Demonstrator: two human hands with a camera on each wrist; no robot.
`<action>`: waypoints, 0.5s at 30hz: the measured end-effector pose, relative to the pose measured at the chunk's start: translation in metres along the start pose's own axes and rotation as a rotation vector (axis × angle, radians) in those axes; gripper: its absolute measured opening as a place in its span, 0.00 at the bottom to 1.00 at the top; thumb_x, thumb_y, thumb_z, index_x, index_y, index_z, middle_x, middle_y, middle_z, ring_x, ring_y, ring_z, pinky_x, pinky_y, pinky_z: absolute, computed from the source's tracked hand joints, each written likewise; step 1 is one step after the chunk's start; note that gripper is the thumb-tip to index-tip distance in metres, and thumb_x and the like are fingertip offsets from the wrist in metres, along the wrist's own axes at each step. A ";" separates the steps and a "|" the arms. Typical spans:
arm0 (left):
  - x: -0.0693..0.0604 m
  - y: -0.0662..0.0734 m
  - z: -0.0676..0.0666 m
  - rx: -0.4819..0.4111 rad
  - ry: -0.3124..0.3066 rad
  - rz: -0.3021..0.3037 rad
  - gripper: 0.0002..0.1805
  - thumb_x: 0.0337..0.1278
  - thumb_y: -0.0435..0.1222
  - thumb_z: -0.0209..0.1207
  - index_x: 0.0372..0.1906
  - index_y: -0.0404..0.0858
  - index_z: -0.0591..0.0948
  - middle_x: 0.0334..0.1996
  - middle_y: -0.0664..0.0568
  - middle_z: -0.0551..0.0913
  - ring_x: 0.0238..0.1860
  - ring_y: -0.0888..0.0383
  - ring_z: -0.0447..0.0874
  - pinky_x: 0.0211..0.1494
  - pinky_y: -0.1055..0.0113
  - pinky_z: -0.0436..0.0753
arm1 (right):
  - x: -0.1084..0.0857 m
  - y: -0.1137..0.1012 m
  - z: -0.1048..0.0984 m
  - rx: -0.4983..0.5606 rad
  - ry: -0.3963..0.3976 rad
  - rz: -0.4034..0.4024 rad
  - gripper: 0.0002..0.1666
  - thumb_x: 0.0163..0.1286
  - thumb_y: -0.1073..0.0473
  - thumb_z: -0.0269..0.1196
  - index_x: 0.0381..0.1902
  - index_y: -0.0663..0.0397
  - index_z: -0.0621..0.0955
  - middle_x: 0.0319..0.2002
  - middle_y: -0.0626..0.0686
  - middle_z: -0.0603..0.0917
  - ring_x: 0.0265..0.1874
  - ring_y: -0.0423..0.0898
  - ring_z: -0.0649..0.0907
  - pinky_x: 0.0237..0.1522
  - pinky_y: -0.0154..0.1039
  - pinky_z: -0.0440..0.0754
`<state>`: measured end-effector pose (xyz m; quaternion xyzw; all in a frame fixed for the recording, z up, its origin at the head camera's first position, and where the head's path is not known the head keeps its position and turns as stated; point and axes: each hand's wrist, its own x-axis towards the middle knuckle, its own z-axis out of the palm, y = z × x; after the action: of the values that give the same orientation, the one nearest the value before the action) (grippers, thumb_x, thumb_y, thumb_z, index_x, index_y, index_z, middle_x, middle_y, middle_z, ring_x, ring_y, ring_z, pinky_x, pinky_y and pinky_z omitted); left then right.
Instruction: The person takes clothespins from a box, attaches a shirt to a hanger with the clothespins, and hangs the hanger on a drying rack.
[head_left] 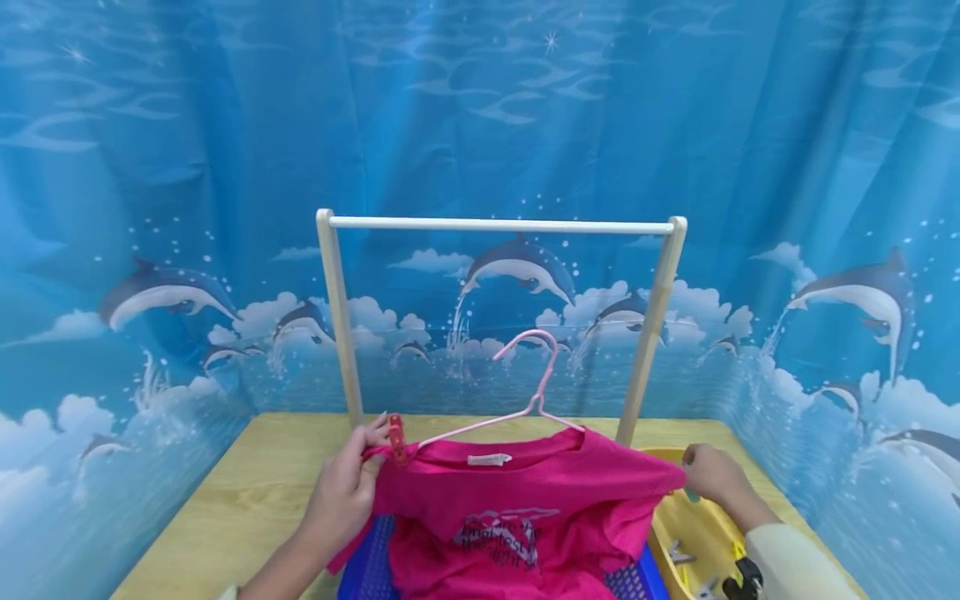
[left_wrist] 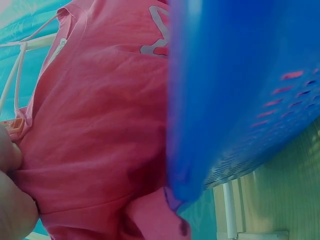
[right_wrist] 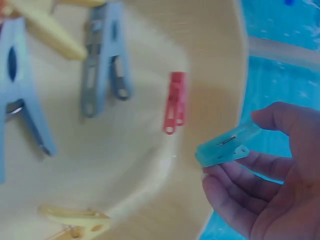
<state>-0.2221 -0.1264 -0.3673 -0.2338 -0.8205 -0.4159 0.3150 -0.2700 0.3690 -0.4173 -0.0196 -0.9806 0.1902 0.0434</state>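
Observation:
A bright pink T-shirt (head_left: 517, 492) hangs on a pink wire hanger (head_left: 536, 392), whose hook points up. A red clothespin (head_left: 397, 439) sits at the shirt's left shoulder. Beside that clothespin my left hand (head_left: 347, 477) grips the shirt's shoulder fabric, also visible in the left wrist view as fingers (left_wrist: 17, 200) on the shirt. My right hand (head_left: 716, 482) is over the rim of a yellow tub (head_left: 693, 525). In the right wrist view it pinches a teal clothespin (right_wrist: 225, 145) between thumb and fingers.
A blue perforated basket (head_left: 371, 567) stands under the shirt. Several clothespins, including a red one (right_wrist: 175, 102) and a grey-blue one (right_wrist: 102, 60), lie in the tub. Behind them rises a wooden rack with a white rail (head_left: 502, 225). All stand on a wooden table (head_left: 247, 492).

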 end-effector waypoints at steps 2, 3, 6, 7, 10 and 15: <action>0.000 0.000 0.001 0.030 0.020 0.015 0.09 0.57 0.18 0.56 0.35 0.34 0.74 0.49 0.37 0.83 0.51 0.41 0.82 0.49 0.50 0.81 | 0.000 -0.001 -0.005 0.040 0.006 0.010 0.17 0.65 0.55 0.58 0.34 0.69 0.78 0.20 0.49 0.77 0.19 0.44 0.73 0.23 0.41 0.72; 0.000 0.000 0.001 0.043 0.029 0.019 0.11 0.55 0.17 0.56 0.34 0.34 0.75 0.47 0.39 0.85 0.50 0.42 0.83 0.48 0.50 0.81 | 0.000 -0.001 -0.007 0.049 0.015 0.008 0.20 0.66 0.54 0.59 0.37 0.71 0.79 0.21 0.50 0.79 0.19 0.44 0.74 0.24 0.41 0.73; 0.000 -0.001 0.002 0.065 0.051 0.033 0.15 0.49 0.14 0.55 0.33 0.35 0.75 0.43 0.42 0.87 0.48 0.45 0.84 0.47 0.51 0.82 | 0.000 -0.003 -0.012 0.081 0.036 0.013 0.25 0.67 0.50 0.60 0.43 0.73 0.79 0.25 0.52 0.82 0.21 0.44 0.77 0.24 0.42 0.76; 0.000 -0.001 0.002 0.066 0.053 0.034 0.15 0.48 0.13 0.55 0.33 0.36 0.75 0.43 0.42 0.87 0.48 0.45 0.85 0.47 0.51 0.82 | 0.000 -0.004 -0.014 0.093 0.046 0.009 0.26 0.68 0.49 0.60 0.43 0.73 0.79 0.28 0.53 0.83 0.23 0.45 0.79 0.25 0.42 0.76; 0.000 -0.002 0.002 0.066 0.055 0.028 0.16 0.47 0.13 0.55 0.33 0.36 0.76 0.43 0.42 0.86 0.48 0.47 0.85 0.49 0.59 0.82 | -0.002 -0.007 -0.018 0.164 0.061 0.016 0.28 0.70 0.47 0.59 0.46 0.72 0.78 0.30 0.55 0.83 0.26 0.46 0.80 0.25 0.41 0.77; -0.001 -0.001 0.002 0.045 0.055 0.031 0.16 0.48 0.13 0.56 0.33 0.36 0.76 0.42 0.45 0.87 0.48 0.45 0.84 0.50 0.60 0.81 | -0.006 -0.015 -0.026 0.300 0.038 0.059 0.37 0.72 0.39 0.55 0.53 0.72 0.74 0.31 0.56 0.83 0.29 0.47 0.81 0.30 0.42 0.80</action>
<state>-0.2226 -0.1253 -0.3694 -0.2277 -0.8171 -0.3986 0.3488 -0.2620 0.3647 -0.3880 -0.0455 -0.9392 0.3352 0.0589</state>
